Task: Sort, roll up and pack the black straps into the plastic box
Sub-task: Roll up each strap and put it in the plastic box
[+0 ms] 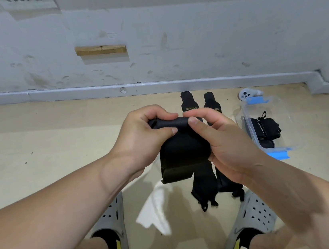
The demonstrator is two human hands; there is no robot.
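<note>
Head view, looking down at a beige floor (36,141) along a grey wall. Held up between both hands: black strap (181,151), top end wound into a tight roll, unrolled length hanging flat below. Left hand (140,136) curled round the roll's left end, thumb pressed beneath. Right hand (219,138) pinching the roll's right end between thumb and forefinger, other fingers curled behind the cloth. Behind the hands, laid flat side by side on the floor: two more black straps (190,104), lettered near the far end. To the right, near these: clear plastic box (239,114) with blue clips, holding rolled black straps (266,125). Beyond the box, a white controller (248,93). Below, grey clogs (111,221) and a white cloth (156,213)
</note>
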